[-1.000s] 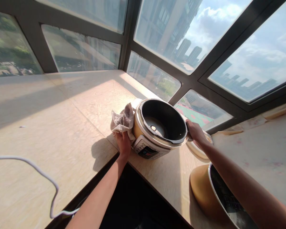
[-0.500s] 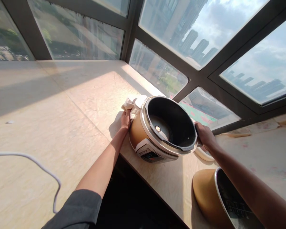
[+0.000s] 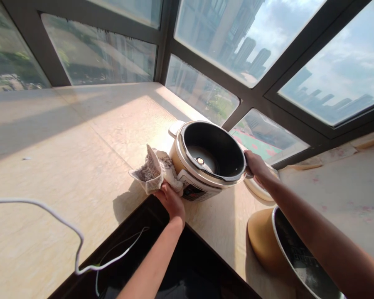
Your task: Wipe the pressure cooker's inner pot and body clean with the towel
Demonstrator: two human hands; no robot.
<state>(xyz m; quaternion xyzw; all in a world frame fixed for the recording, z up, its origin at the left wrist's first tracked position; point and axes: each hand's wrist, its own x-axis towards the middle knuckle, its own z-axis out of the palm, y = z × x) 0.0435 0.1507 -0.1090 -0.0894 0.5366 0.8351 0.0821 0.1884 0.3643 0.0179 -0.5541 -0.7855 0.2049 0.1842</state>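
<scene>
A gold and white electric pressure cooker [image 3: 205, 187] with a dark, lidless inside tilts slightly toward me on the stone ledge. My left hand [image 3: 171, 201] is closed around a crumpled, greyish cloth [image 3: 152, 172], which presses against the cooker's front left side by the control panel. On the right, my right hand [image 3: 257, 166] grips the cooker's dark side handle [image 3: 248, 171]. A white handle lug [image 3: 176, 128] stands out at the far left of the rim. The cloth covers part of the panel.
A gold inner pot [image 3: 263, 238] lies on the ledge at the lower right. Behind my right wrist is a round, pale lid-like piece [image 3: 260, 189]. A white cord [image 3: 65, 222] runs over the ledge [image 3: 81, 178] and down its dark front edge. Windows [image 3: 202, 83] border the back.
My left hand has brought the cloth from the cooker's left lug down and round to its front by the panel. My right hand still holds the handle.
</scene>
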